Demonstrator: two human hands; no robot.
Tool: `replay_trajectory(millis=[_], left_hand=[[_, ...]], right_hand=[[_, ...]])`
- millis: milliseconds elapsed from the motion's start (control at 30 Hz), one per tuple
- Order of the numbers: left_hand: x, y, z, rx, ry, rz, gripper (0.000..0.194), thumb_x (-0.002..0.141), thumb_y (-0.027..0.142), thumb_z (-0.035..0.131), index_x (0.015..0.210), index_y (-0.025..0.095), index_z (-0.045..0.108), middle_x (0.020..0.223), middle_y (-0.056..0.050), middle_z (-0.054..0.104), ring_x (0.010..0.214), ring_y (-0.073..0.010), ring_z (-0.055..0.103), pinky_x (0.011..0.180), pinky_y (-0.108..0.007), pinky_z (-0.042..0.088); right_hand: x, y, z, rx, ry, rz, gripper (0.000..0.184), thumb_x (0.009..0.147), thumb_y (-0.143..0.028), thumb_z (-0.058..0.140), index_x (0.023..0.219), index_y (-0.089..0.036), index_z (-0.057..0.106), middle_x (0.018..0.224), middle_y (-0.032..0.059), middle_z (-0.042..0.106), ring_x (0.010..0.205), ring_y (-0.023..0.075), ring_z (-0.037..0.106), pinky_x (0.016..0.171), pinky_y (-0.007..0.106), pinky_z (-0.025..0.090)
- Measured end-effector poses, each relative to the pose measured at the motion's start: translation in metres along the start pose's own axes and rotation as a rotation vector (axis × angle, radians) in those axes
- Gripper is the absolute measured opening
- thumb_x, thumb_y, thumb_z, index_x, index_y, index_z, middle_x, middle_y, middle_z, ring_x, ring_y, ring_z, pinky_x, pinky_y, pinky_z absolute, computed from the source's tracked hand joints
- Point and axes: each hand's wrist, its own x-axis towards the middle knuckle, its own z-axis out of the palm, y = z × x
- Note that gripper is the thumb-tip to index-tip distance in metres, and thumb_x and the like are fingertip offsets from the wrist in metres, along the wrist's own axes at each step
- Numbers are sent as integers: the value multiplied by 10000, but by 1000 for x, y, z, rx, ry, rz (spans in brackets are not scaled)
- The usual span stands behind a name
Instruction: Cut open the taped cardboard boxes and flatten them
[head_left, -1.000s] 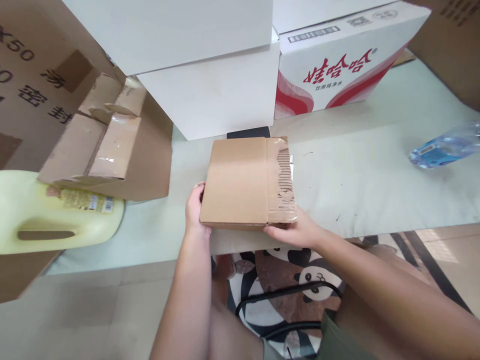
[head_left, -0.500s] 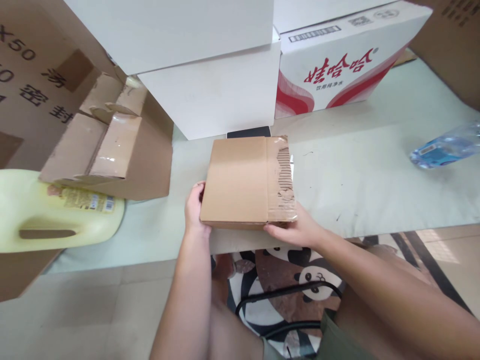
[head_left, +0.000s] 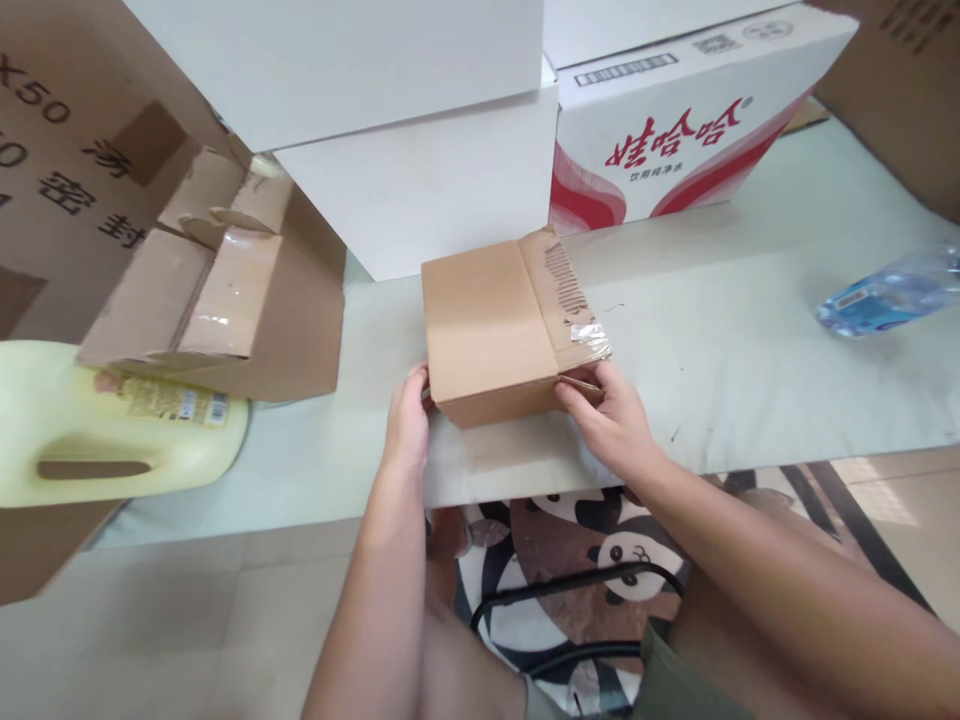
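Note:
A small brown cardboard box (head_left: 487, 325) with torn tape on its right flap stands on the pale table (head_left: 720, 360), tipped up so its near side faces me. My left hand (head_left: 409, 425) presses against its lower left corner. My right hand (head_left: 611, 420) grips the lower right corner, fingers curled at the taped flap edge. Both hands hold the box between them.
Two stacked white boxes (head_left: 420, 190) stand just behind the small box, with a red-and-white printed carton (head_left: 675, 140) to their right. An open cardboard box (head_left: 217, 290) and a yellow jug (head_left: 97, 425) lie at left. A water bottle (head_left: 892, 295) lies at far right.
The box lay flat on the table; now it is pushed away from me and tilted up, covering the dark object behind it. Both hands moved forward with it.

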Motion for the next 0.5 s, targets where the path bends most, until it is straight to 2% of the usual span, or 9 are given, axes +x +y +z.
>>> replay_trajectory(millis=[133,233,400,500], left_hand=[[0,0,-4,110,-101,76,378,717,288,719,1084,201,728,1220,-80,738,1180,-259,651,999,-370,503],[-2,4,-7,89,-186,66,452,709,257,748,1156,210,701,1310,-94,695,1203,-253,638,1000,-370,520],[-9,12,-7,-73,-293,-108,626,714,234,722,1319,313,581,1536,-73,482,976,-169,672,746,-288,583],[-12,16,-4,-74,-279,-128,714,685,182,711,1356,340,523,1507,-78,481,929,-162,659,637,-244,561]], right_hand=[[1,-2,0,41,25,-3,167,848,-360,643,953,-231,625,952,62,763,924,248,728,837,429,579],[4,-2,-2,82,53,-28,169,851,-336,641,991,-243,618,971,51,761,943,236,722,856,420,580],[7,-3,-4,108,93,-35,220,861,-362,641,1044,-249,593,1000,52,753,966,226,715,861,407,579],[8,-3,-5,119,71,-37,228,853,-357,645,1046,-248,595,974,52,748,935,226,711,837,403,579]])
